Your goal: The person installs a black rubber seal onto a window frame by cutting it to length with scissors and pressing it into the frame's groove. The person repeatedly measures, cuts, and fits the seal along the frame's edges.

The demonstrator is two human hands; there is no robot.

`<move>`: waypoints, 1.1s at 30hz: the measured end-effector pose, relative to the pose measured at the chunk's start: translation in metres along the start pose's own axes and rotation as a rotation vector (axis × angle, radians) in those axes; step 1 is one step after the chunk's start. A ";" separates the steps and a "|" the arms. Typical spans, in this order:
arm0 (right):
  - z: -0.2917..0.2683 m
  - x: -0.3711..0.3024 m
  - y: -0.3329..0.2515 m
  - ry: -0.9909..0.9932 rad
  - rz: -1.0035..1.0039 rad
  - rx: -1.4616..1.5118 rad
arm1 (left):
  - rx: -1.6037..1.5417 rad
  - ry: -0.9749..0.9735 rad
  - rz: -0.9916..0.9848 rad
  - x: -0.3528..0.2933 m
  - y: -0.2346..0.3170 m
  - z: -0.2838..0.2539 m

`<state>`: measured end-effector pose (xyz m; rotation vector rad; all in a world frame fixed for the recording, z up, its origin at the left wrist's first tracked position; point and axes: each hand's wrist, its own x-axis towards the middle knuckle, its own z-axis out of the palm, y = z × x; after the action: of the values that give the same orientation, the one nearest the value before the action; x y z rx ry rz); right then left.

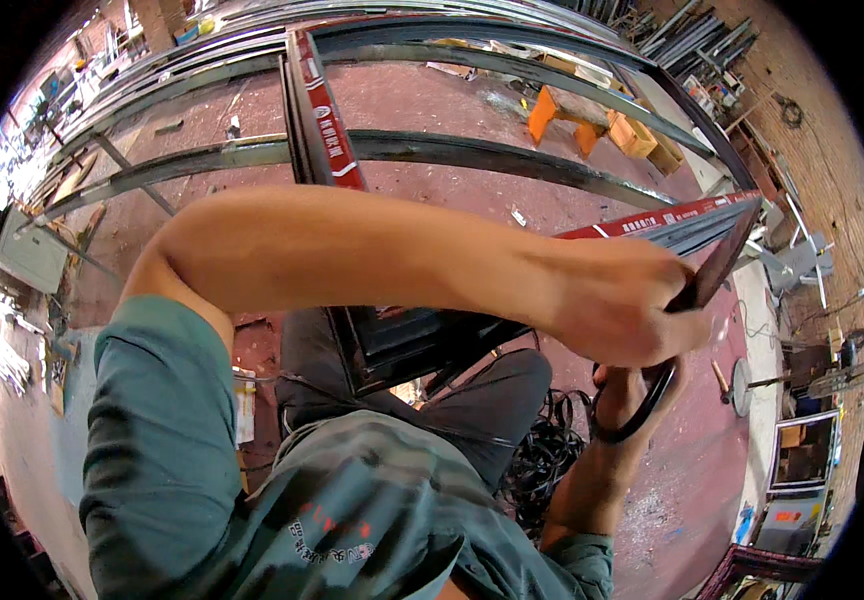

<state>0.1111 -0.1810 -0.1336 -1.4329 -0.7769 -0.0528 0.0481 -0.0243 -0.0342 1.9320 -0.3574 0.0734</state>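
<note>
A dark metal window frame point(314, 130) with red printed film along its edges lies across my lap and reaches away from me. My left arm stretches over it to the right. My left hand point(617, 312) is bent at the frame's right-hand corner, fingers closed and slightly blurred; what they pinch is hidden. Just below, my right hand point(614, 400) is closed on a narrow black rubber strip point(642, 422), which loops down from the fingers. The loop's upper end runs up toward my left fingertips. Part of the right hand lies behind the left.
A heap of black rubber strip point(544, 445) lies on the red floor beside my right knee. Long metal bars point(472, 152) span the space ahead. An orange stool point(564, 112) and cardboard boxes point(634, 135) stand beyond them. A hammer point(721, 380) is at the right.
</note>
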 end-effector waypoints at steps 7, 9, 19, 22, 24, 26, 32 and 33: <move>0.020 0.033 -0.043 -0.053 -0.260 -0.141 | 0.037 0.553 0.164 -0.002 0.002 -0.053; 0.016 0.035 -0.040 -0.011 -0.630 -0.413 | -0.026 0.682 0.286 0.009 -0.006 -0.088; 0.050 0.017 -0.033 -0.862 -0.983 -0.618 | 0.615 0.701 0.065 0.004 -0.092 -0.153; 0.053 0.017 -0.030 -0.866 -1.040 -0.609 | 0.655 0.676 0.127 0.012 -0.109 -0.143; 0.052 0.015 -0.027 -0.865 -1.040 -0.596 | 0.651 0.614 0.149 0.008 -0.107 -0.131; 0.055 0.019 -0.025 -0.880 -1.035 -0.559 | 0.682 0.530 0.120 0.007 -0.103 -0.131; 0.078 0.027 -0.036 -0.776 -0.790 -0.277 | 0.668 0.565 0.063 0.007 -0.103 -0.135; 0.081 0.031 -0.035 -0.813 -0.757 -0.251 | 0.657 0.573 0.059 0.007 -0.104 -0.137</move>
<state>0.0821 -0.1018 -0.0928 -1.3016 -2.0179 -0.1559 0.0995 0.1346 -0.0734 2.4211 0.0089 0.8537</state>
